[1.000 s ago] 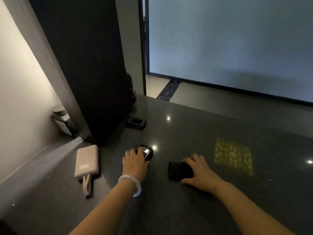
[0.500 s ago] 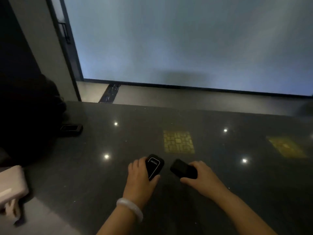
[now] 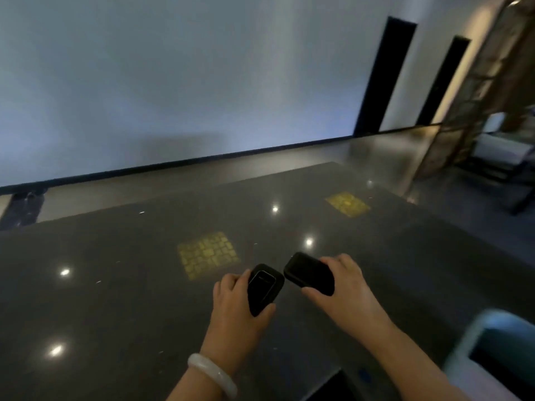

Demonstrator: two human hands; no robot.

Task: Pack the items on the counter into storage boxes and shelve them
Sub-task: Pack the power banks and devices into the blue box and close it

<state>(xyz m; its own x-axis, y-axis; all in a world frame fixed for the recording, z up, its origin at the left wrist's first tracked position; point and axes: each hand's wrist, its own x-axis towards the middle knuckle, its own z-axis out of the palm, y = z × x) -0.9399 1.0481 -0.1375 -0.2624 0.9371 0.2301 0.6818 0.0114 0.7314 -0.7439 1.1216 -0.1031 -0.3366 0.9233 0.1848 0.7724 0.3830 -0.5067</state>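
Note:
My left hand (image 3: 234, 308), with a white bangle on the wrist, grips a small black device with a screen outline (image 3: 263, 287) above the dark polished counter (image 3: 115, 285). Beside it my right hand (image 3: 344, 287) holds a second plain black device (image 3: 309, 273), thumb under it and fingers over its far edge. The two devices almost touch at their upper corners. A pale blue storage box (image 3: 474, 340) shows at the lower right, blurred and partly cut off.
The counter reflects ceiling lights and two yellow patterned patches (image 3: 208, 254). A grey wall stands behind it. A dark opening (image 3: 327, 389) shows at the counter's near edge. At the right are floor and dim furniture (image 3: 503, 157).
The view has swung to the right; the pink power bank and dark cabinet have left the frame and the blue box has come in. Both hands have lifted their devices and carried them rightward.

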